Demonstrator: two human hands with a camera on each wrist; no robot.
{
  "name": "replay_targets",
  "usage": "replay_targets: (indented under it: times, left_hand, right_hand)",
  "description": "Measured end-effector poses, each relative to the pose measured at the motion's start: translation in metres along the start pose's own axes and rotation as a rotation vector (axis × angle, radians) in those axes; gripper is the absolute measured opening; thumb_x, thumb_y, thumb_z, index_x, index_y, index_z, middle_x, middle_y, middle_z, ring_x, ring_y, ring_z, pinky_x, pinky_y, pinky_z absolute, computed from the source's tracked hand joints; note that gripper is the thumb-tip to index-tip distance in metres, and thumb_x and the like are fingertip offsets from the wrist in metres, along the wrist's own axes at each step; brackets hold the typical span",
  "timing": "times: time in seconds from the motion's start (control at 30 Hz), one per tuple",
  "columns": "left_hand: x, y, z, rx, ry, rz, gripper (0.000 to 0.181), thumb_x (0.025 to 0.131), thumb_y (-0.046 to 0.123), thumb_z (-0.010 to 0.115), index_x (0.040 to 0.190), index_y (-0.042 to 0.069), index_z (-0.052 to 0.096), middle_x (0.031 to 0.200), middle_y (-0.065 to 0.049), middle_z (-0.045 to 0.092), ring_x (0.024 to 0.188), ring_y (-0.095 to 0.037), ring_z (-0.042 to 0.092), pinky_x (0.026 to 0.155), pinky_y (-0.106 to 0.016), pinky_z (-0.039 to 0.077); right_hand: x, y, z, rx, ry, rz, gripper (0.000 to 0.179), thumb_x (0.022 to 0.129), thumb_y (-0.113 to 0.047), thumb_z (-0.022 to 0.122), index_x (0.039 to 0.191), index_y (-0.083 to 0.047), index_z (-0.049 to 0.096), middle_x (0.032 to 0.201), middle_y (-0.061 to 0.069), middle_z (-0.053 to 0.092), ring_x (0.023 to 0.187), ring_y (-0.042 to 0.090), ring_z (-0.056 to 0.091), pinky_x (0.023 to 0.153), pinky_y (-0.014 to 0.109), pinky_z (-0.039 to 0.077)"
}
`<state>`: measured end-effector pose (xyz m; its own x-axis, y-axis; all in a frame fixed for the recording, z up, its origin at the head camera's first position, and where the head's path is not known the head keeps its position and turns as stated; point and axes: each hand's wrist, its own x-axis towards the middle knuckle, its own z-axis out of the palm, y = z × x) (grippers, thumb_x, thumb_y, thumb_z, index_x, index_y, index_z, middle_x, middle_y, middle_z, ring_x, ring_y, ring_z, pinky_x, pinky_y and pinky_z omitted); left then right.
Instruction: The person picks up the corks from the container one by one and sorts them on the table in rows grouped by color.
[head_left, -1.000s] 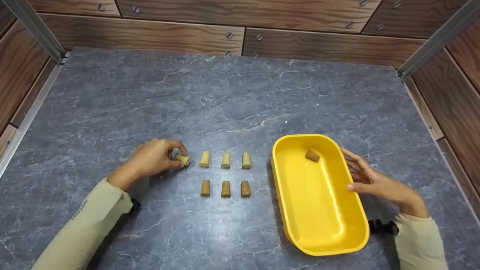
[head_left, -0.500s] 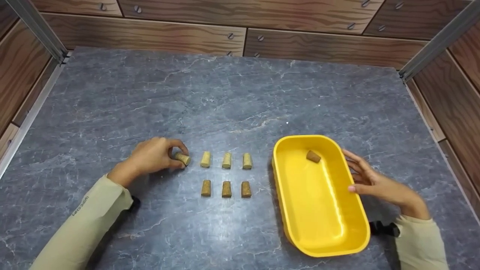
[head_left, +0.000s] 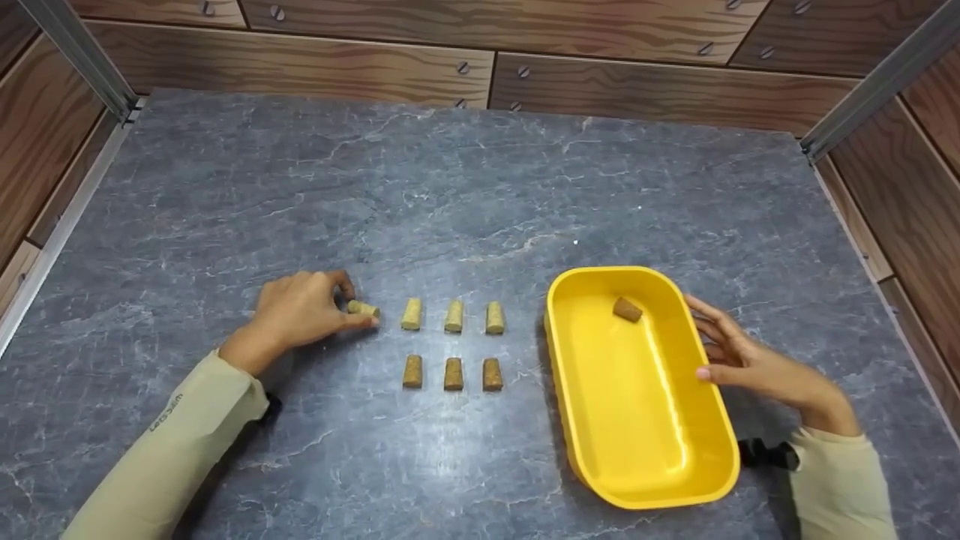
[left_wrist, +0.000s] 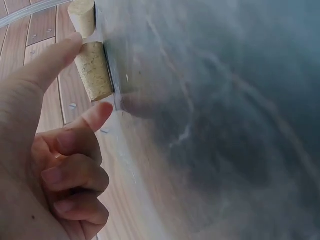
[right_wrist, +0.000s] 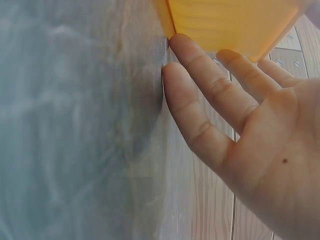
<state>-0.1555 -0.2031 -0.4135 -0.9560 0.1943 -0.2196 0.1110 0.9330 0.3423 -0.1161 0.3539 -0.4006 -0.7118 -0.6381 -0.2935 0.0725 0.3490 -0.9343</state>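
Note:
In the head view my left hand is around a light cork stopper lying on its side. Thumb and index finger are spread about it; the left wrist view shows the thumb near one end of that cork and the index fingertip just off the other. Three light corks, one of them a middle one, continue the row to the right. Below them lie three brown corks, including a middle one. My right hand rests on the yellow bin, thumb on its rim, fairly straight fingers along the outer wall.
One brown cork lies inside the bin near its far end. The marbled grey tabletop is bounded by wood-patterned walls at the back and sides, with metal posts at the corners.
My left thumb and index finger pinched the leftmost light cork earlier; now they are spread apart and the cork lies between them. My right hand and the bin have stayed in place.

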Motion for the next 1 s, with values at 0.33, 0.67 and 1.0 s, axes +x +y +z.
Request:
replay_targets:
  times: [0.33, 0.67, 1.0]
  left_hand:
    - [0.003, 0.006, -0.007, -0.104, -0.084, 0.103, 0.046, 0.077, 0.043, 0.076, 0.114, 0.018, 0.066, 0.069, 0.001, 0.055, 0.058, -0.013, 0.044, 0.051, -0.029, 0.033]
    - [0.013, 0.0, -0.009, -0.216, -0.203, 0.137, 0.045, 0.078, 0.024, 0.077, 0.122, 0.022, 0.065, 0.068, 0.001, 0.05, 0.057, -0.012, 0.042, 0.051, -0.027, 0.032]
    - [0.016, -0.003, -0.009, -0.333, -0.273, 0.115, 0.052, 0.078, 0.018, 0.077, 0.127, 0.018, 0.062, 0.071, -0.001, 0.05, 0.056, -0.011, 0.042, 0.051, -0.025, 0.036]
  right_hand:
    - [0.0, 0.001, -0.001, 0.005, 0.0, 0.001, 0.081, 0.098, 0.002, 0.047, 0.155, -0.023, -0.004, 0.149, -0.024, 0.025, 0.128, -0.002, 0.048, 0.094, 0.028, 0.051]
    - [-0.001, 0.004, -0.003, 0.046, -0.035, -0.028, 0.081, 0.098, 0.004, 0.045, 0.155, -0.025, -0.005, 0.152, -0.024, 0.025, 0.13, 0.002, 0.048, 0.094, 0.03, 0.051]
    - [-0.001, 0.004, -0.002, 0.046, -0.041, -0.043, 0.082, 0.098, 0.005, 0.045, 0.155, -0.023, -0.006, 0.153, -0.025, 0.025, 0.131, 0.001, 0.047, 0.094, 0.03, 0.051]
